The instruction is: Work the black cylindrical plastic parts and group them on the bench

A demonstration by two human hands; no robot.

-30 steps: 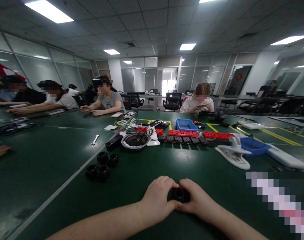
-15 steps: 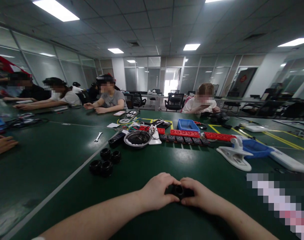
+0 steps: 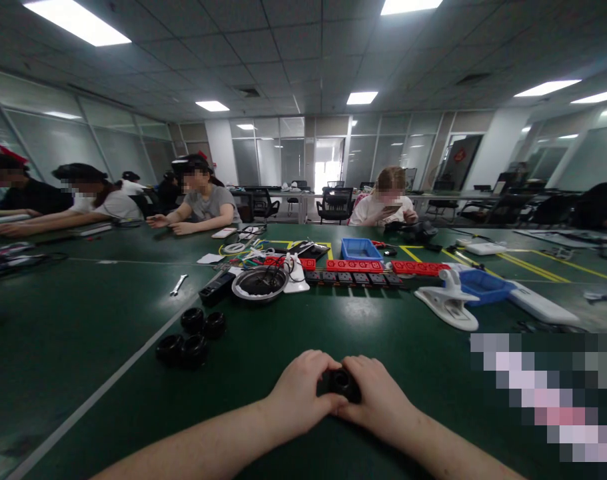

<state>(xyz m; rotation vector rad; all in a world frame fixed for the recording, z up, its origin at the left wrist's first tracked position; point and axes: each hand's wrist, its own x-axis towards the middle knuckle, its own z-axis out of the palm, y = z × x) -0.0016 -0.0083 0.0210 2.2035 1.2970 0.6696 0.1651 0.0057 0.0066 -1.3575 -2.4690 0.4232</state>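
A small black wheel [image 3: 342, 381], thick and ring-shaped with a dark hole in its middle, is held low over the green table, near its front edge. My left hand [image 3: 303, 385] grips its left side, thumb below and fingers above. Against the other side, my right hand [image 3: 376, 390] is closed round it, and the two hands nearly touch. Whether the wheel rests on the table I cannot tell. To the left stands a cluster of several similar black wheels [image 3: 194, 350].
Beyond the hands lie a metal bowl [image 3: 260, 297], a spanner [image 3: 178, 285], red socket strips [image 3: 354, 265], a blue tray [image 3: 362, 250] and a white clip-shaped stand [image 3: 448, 305]. A second blue tray [image 3: 488, 287] sits at the right. People sit across the table.
The view has turned slightly right, so the table's things appear further left. My right hand has wrapped further over the wheel, and both hands are closer together.
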